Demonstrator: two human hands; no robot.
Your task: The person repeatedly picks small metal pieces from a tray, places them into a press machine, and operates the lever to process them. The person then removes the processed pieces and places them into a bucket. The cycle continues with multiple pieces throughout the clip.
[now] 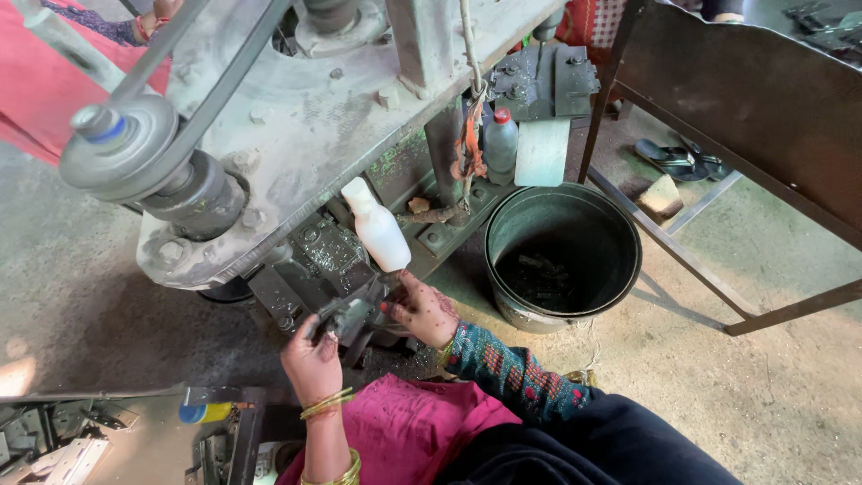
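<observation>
the left hand [312, 357] is wrapped around a small dark metal piece [334, 316] at the low front part of a big grey machine [296, 135]. the right hand [420, 310] has its fingers bent and pinching at the same spot, just beside the left hand; what it pinches is too small to see. the piece sits in the machine, so the work looks in the middle, not finished. just above the hands stands a white plastic bottle [378, 229]. to the right of the right hand is a round metal bucket [503, 269] with a few dark bits at the bottom. far up and left of the hands a grey wheel [121, 148] with a belt sticks out. the bottle is close and could get bumped.
</observation>
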